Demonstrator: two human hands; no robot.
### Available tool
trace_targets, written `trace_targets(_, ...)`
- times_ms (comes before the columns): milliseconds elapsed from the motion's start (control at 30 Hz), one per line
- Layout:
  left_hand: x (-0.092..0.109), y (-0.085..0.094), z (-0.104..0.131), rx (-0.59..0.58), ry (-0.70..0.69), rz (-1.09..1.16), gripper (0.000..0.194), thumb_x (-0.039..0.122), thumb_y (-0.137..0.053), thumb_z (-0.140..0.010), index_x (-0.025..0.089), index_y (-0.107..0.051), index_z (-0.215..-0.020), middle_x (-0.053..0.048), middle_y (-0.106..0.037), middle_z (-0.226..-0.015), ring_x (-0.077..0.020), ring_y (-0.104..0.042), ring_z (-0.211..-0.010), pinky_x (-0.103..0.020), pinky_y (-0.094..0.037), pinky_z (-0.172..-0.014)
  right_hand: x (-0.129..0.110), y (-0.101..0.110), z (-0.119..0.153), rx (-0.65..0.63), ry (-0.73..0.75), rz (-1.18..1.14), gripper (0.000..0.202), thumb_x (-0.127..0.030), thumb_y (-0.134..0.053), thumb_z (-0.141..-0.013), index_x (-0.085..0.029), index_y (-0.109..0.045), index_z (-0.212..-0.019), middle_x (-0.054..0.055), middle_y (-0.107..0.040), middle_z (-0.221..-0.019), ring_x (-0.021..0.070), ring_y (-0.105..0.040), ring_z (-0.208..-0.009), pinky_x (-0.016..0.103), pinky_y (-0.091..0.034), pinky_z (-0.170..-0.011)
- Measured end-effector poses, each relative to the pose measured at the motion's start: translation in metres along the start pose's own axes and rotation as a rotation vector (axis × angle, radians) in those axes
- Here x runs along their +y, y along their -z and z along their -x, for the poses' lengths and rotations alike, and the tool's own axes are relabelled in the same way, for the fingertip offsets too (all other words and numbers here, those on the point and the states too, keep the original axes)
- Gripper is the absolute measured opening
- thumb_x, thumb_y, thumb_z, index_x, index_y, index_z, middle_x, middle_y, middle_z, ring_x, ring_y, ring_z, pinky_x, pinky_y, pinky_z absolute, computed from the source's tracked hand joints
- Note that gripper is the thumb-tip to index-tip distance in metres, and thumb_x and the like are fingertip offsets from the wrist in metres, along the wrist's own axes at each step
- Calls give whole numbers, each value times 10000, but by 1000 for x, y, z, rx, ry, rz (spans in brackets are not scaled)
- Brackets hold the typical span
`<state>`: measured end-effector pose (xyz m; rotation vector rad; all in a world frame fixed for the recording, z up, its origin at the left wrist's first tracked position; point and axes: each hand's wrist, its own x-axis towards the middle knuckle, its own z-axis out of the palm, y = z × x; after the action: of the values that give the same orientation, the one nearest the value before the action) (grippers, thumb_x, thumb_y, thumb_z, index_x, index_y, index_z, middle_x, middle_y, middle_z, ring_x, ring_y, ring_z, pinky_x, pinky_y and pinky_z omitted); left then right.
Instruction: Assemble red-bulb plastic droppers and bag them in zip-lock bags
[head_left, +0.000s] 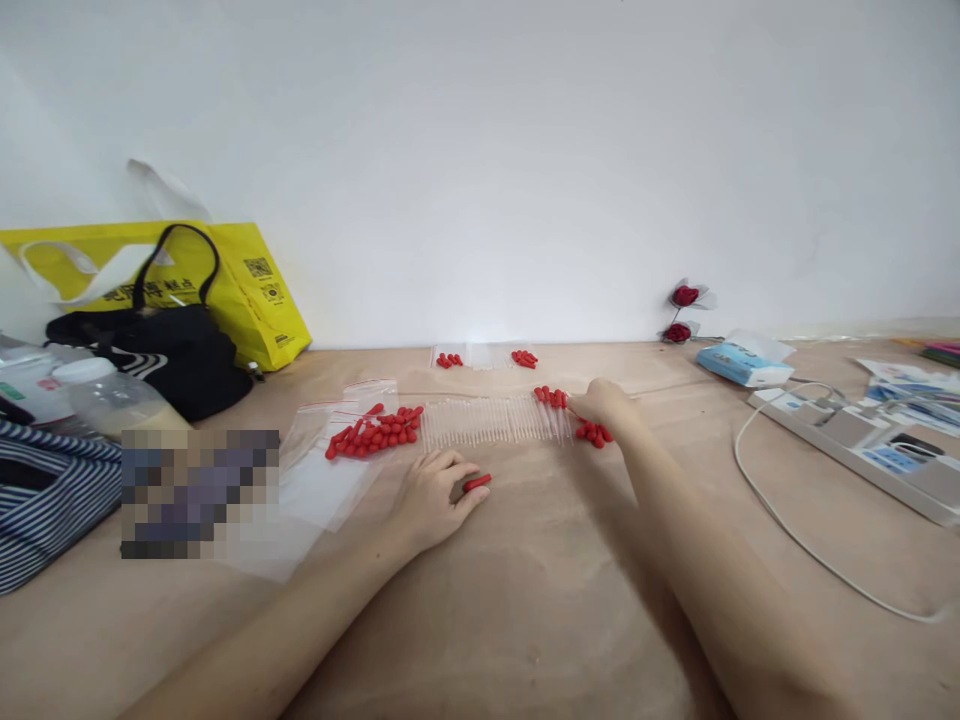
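Left hand (435, 500) is low over the table (480, 620), near side of the stick row. Its fingers are part open, curled, with one red piece (477, 482) between thumb and index finger; cannot tell if it is pinched or just lying there. Right hand (600, 402) reaches to the right end of the sticks (472, 422). Its fingers are bunched together, tips beside a small red cluster (551, 397); opening and any hold cannot be told.

Sticks are thin, whitish, side by side in a row across the table. The small red cluster is at the far right end of the row, another red group (595, 433) just nearer and right. Big red pile (375, 432) at the left end, partly over clear bags (319, 490). Far side, by the wall (480, 170): a clear packet (484, 355) with red pieces at both ends.

Left: yellow bag (277, 300), black bag (187, 360), bottle (124, 400), striped cloth (52, 500). Right: tissues (742, 362), power strip (855, 450), white cable (780, 530), two red flowers (684, 296).
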<state>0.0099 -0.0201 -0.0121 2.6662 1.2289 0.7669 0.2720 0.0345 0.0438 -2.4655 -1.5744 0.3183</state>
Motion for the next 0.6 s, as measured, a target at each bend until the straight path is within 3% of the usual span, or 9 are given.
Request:
trace_targets(67, 0, -3, -1, -3, 12, 8, 162, 303, -505, -794, 225, -638, -846, -17, -613, -821, -165, -553, -772, -310, -413, -701, 1, 4, 9, 38, 70, -3, 180, -282, -502, -714, -142, -585, -638, 120, -618, -654, 233, -597, -685, 295, -403, -599)
trace_targets(133, 1, -3, -2, 12, 26, 9, 159, 275, -482, -812, 225, -632, -820, -8, -620, -820, -163, -551, -786, -310, -400, -711, 3, -3, 23, 91, 289, -71, 169, -260, -470, -752, -153, -571, -669, 96, -621, -689, 199, -585, -685, 262, -392, -588)
trace_targets(233, 2, -3, -2, 47, 64, 4, 138, 248, -456, -828, 206, -588, -838, -4, -630, -855, -171, -547, -828, -325, -379, -738, 8, -30, 46, 119, 749, -295, 153, -207, -410, -810, -159, -552, -777, 49, -616, -706, 143, -562, -646, 229, -397, -591)
trace_targets(333, 1, -2, -1, 51, 87, 4, 137, 239, -427, -845, 195, -553, -877, -6, -635, -876, -170, -548, -831, -336, -359, -751, 11, -61, 63, 243, 1047, -376, 205, -130, -386, -818, -158, -550, -938, 68, -628, -826, 157, -556, -751, 274, -411, -696)
trace_targets(433, 0, -3, -1, 47, 67, -9, 167, 247, -410, -862, 222, -561, -928, 6, -646, -911, -167, -549, -851, -350, -329, -782, 11, -77, 71, 342, 1171, -331, 362, -38, -359, -787, -173, -517, -1084, 83, -616, -911, 170, -536, -805, 318, -398, -746)
trace_targets(600, 0, -3, 0, 59, 53, -17, 190, 248, -412, -866, 250, -584, -946, 22, -662, -910, -157, -559, -849, -350, -311, -797, 9, -82, 73, 376, 1203, -272, 374, -35, -332, -794, -149, -522, -1096, 72, -591, -793, 161, -513, -732, 326, -381, -747)
